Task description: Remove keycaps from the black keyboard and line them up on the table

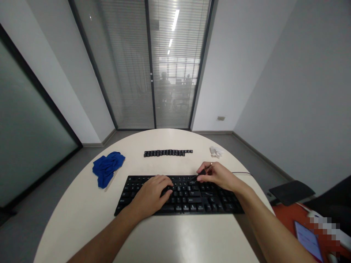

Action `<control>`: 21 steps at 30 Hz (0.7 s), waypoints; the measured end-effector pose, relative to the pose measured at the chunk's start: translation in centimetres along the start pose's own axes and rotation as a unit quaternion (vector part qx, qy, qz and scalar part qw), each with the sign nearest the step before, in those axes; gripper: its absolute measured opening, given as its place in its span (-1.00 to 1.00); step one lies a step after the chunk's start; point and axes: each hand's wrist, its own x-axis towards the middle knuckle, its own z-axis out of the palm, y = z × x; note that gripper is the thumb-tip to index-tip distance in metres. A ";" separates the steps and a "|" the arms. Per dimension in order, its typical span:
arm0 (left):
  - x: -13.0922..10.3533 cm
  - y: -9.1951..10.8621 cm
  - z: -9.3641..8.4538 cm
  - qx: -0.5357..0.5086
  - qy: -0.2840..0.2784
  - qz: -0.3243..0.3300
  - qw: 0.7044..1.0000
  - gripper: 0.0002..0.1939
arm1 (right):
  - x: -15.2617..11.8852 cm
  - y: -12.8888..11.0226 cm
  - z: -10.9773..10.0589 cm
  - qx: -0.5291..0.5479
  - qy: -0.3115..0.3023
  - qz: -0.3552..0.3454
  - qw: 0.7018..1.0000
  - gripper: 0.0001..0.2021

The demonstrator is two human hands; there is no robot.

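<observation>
A black keyboard (192, 200) lies on the round table in front of me. My left hand (150, 195) rests on its left-middle part, fingers bent over the keys and thumb apart from the index finger. Over the upper right keys, my right hand (214, 175) pinches the black handle of a small keycap puller (202, 172). Its thin metal wire reaches down to the left, close to the keys; whether it touches one I cannot tell. Beyond the keyboard, loose black keycaps (164, 152) are lined up in two rows.
A crumpled blue cloth (108, 168) lies at the left beside a thin light-coloured stick (111, 180). White crumpled material (216, 152) sits at the far right. The keyboard's cable (241, 172) runs off the right edge. A phone (308, 239) rests on a red surface (287, 219) at lower right.
</observation>
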 end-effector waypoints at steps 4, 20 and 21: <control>0.1 0.2 -0.1 -0.002 0.002 0.000 1.000 -0.87 | 0.0 -0.3 0.2 -0.032 0.002 -0.012 0.999 -0.61; 0.1 0.3 -0.2 -0.003 -0.006 -0.005 1.000 -0.88 | -0.1 -1.4 0.4 -0.106 -0.007 -0.065 0.992 -0.60; 0.1 0.3 -0.2 -0.002 -0.006 -0.005 1.000 -0.88 | -0.1 -1.4 0.4 -0.109 -0.007 -0.066 0.992 -0.60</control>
